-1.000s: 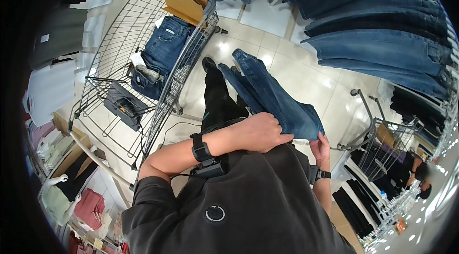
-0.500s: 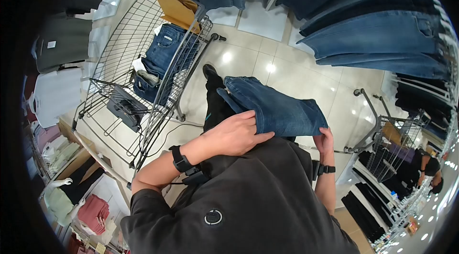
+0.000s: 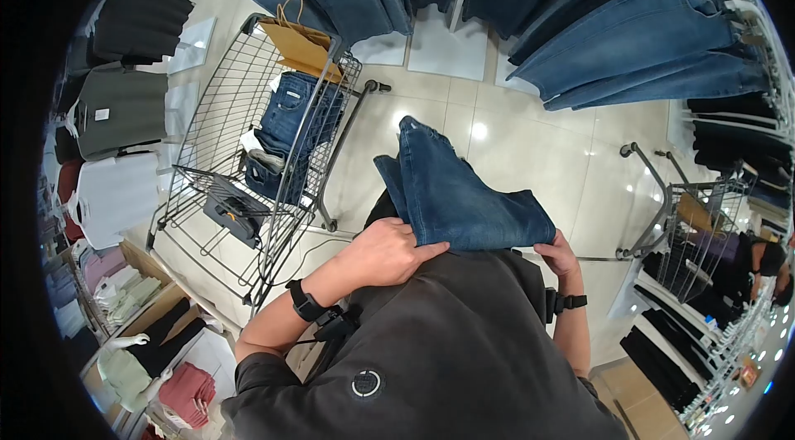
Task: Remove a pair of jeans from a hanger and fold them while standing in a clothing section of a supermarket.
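A folded pair of blue jeans [image 3: 472, 204] hangs in front of my body, held at its near edge by both hands. My left hand [image 3: 389, 251] is closed on the left corner, its index finger lying along the edge and its other fingertips hidden. On the right corner, my right hand [image 3: 561, 253] pinches the denim between thumb and fingers. Part of the cloth drops away at the far left end. Nearby on the left, a wire shopping cart [image 3: 215, 100] holds more folded jeans [image 3: 290, 104] and a brown paper bag [image 3: 302, 49].
Jeans [image 3: 629, 42] hang on racks ahead and to the right. Tops [image 3: 124, 108] hang at the left, above folded clothes [image 3: 124, 295]. A second cart [image 3: 696, 229] stands at the right, close to a person [image 3: 766, 262]. A cable crosses the floor beside the first cart.
Both hands and the jeans sit slightly lower in view. The far left part of the jeans has swung up and spread into a peak. The view has shifted a little.
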Demonstrator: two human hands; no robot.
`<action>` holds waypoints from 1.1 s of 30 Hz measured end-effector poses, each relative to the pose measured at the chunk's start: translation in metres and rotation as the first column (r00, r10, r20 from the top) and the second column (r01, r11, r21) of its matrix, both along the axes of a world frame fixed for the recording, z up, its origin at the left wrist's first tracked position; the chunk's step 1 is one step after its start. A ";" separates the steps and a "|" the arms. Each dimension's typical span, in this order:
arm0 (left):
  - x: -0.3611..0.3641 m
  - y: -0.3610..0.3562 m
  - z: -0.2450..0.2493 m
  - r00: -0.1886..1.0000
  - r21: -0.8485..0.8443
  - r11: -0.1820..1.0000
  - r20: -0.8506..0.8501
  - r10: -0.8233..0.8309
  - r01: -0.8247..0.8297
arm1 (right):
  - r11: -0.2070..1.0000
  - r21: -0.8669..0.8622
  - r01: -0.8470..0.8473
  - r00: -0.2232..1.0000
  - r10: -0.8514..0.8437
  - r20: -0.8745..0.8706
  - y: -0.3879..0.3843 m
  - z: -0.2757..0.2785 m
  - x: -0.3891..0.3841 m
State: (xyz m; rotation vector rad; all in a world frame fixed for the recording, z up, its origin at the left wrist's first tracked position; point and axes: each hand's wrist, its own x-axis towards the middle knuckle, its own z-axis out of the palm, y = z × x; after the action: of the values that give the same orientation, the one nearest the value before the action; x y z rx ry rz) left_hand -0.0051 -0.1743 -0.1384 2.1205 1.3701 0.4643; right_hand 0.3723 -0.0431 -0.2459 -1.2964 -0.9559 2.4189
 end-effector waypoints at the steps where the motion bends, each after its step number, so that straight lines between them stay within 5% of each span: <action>1: -0.005 0.000 0.002 1.000 -0.023 1.000 -0.025 -0.017 0.016 | 1.000 0.018 -0.015 1.000 0.015 -0.002 0.001 0.001 -0.003; 7: -0.020 -0.007 -0.021 0.940 -0.184 0.955 0.212 0.269 -0.232 | 0.982 0.096 0.161 0.986 -0.165 0.030 -0.003 0.013 -0.052; 10: -0.030 0.010 -0.028 0.696 -0.322 0.818 0.429 0.575 -0.478 | 0.984 0.178 0.015 0.998 -0.005 -0.057 0.021 0.017 -0.070; 13: -0.059 0.027 0.003 0.632 -0.433 0.756 0.420 0.651 -0.491 | 0.933 0.345 -0.105 0.992 0.123 -0.030 0.056 0.059 -0.090; 16: -0.084 0.043 0.050 0.626 -0.378 0.781 0.467 0.625 -0.497 | 0.839 0.523 -0.150 0.981 0.194 -0.030 0.089 0.114 -0.107; 18: -0.093 0.058 0.084 0.689 -0.124 0.853 0.537 0.487 -0.507 | 0.714 0.680 -0.166 0.978 0.208 0.021 0.102 0.156 -0.121; 20: -0.098 0.070 0.115 0.678 -0.039 0.871 0.612 0.408 -0.489 | 0.536 0.824 -0.182 0.979 0.176 0.102 0.112 0.189 -0.136; 25: -0.119 0.106 0.176 0.891 0.477 0.754 0.281 0.357 -0.452 | 0.256 0.965 -0.063 0.990 0.139 0.028 0.158 0.248 -0.162; 29: -0.123 0.127 0.215 0.798 0.484 0.662 0.140 0.587 -0.572 | 0.038 0.999 0.009 1.000 -0.007 -0.009 0.194 0.284 -0.175; 33: -0.123 0.154 0.228 0.749 0.532 0.528 0.448 0.488 -0.662 | -0.066 0.963 0.262 0.963 -0.045 -0.265 0.200 0.299 -0.198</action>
State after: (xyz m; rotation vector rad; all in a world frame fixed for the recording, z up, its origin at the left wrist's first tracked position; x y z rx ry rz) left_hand -0.1280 -0.0206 0.0895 1.9051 1.9543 1.6752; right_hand 0.1745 0.1571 0.0532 -0.4576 -1.8224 0.8300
